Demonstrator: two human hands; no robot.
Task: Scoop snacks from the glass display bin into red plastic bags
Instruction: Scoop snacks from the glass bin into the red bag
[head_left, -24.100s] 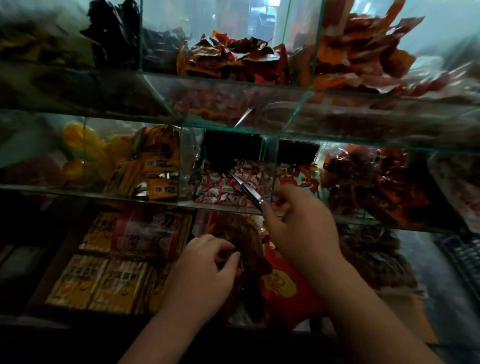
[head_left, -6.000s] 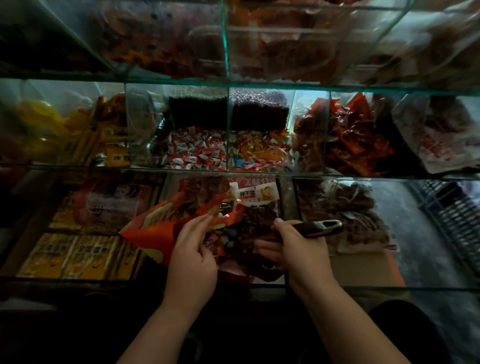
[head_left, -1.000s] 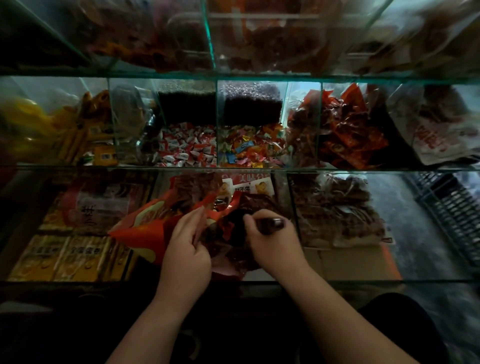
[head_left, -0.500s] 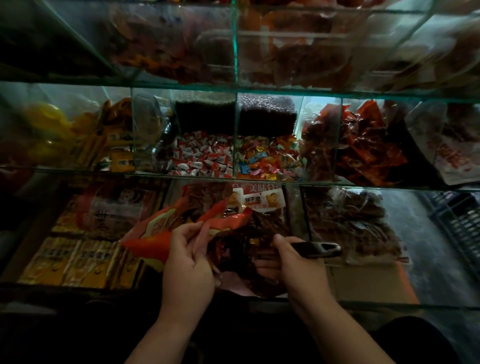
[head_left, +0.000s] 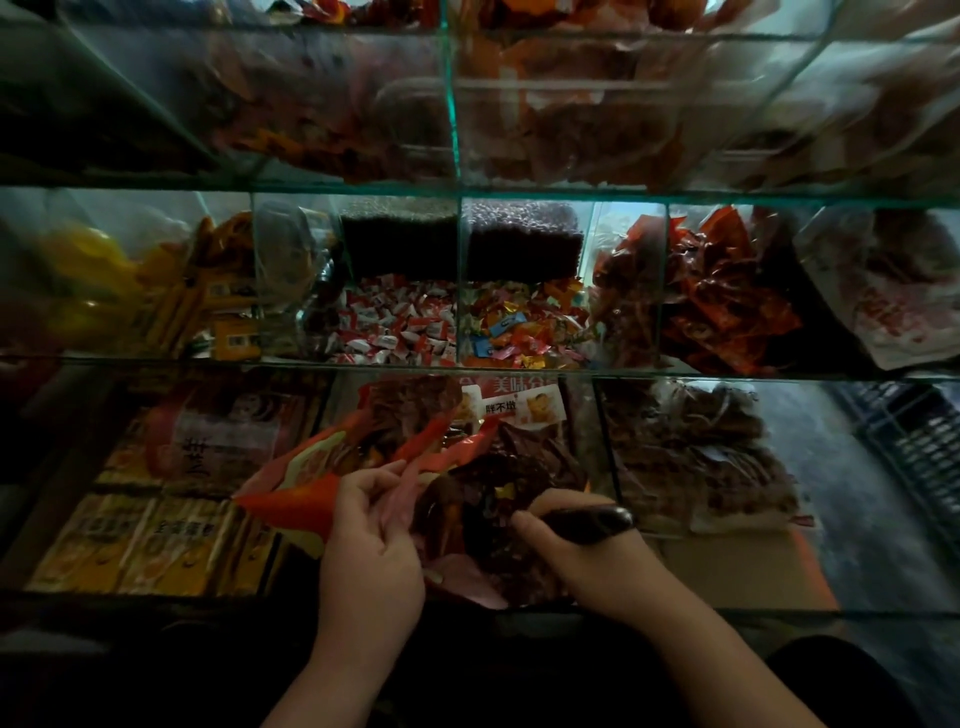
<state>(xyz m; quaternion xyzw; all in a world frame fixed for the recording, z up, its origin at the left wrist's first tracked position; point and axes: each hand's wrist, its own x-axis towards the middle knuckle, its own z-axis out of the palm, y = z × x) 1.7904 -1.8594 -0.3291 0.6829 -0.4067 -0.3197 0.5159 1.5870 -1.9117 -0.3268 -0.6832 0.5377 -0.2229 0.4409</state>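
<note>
Here, dark wrapped snacks (head_left: 524, 467) fill the middle glass bin (head_left: 587, 431).

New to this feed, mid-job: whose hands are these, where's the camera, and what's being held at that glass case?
No machine here: these are a person's bare hands, filmed by one wide-angle camera on their head, looking forward and down. The left hand pinches open the edge of a red plastic bag. The right hand grips a dark tool handle; its working end is hidden among dark snack packets at the bag's mouth. All this happens at the lowest bin of a glass display case. On the shelf above lie red-and-white wrapped candies and, beside them, multicoloured candies. Yellow packets fill the lower left.
</note>
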